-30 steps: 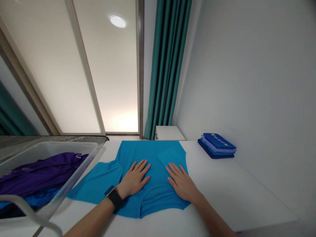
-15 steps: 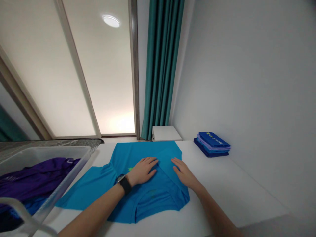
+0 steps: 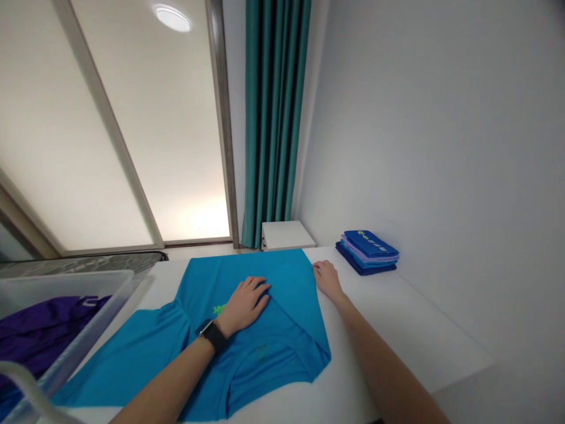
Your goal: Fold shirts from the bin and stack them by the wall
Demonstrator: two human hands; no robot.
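Note:
A blue T-shirt (image 3: 282,277) lies on a white table, its neckline toward me and its right side folded inward. One sleeve spreads out to the left. Flat on the middle of the shirt rests my left hand (image 3: 243,305), fingers extended, with a black watch on the wrist. My right hand (image 3: 327,278) is at the shirt's far right edge, its fingers closed on the fabric there. A small green print on the chest is partly covered by my left hand.
To the right, against the wall, sits a stack of folded clothes (image 3: 368,252) in blue and lilac. A clear plastic bin (image 3: 106,294) holding purple and blue clothes (image 3: 48,324) stands at the left. Beyond the table are a white cabinet (image 3: 286,235) and a green curtain (image 3: 273,118).
My right hand has moved from lying on the shirt out to its far right edge and closed on the cloth. The fold's right edge is straighter. The view has shifted slightly right.

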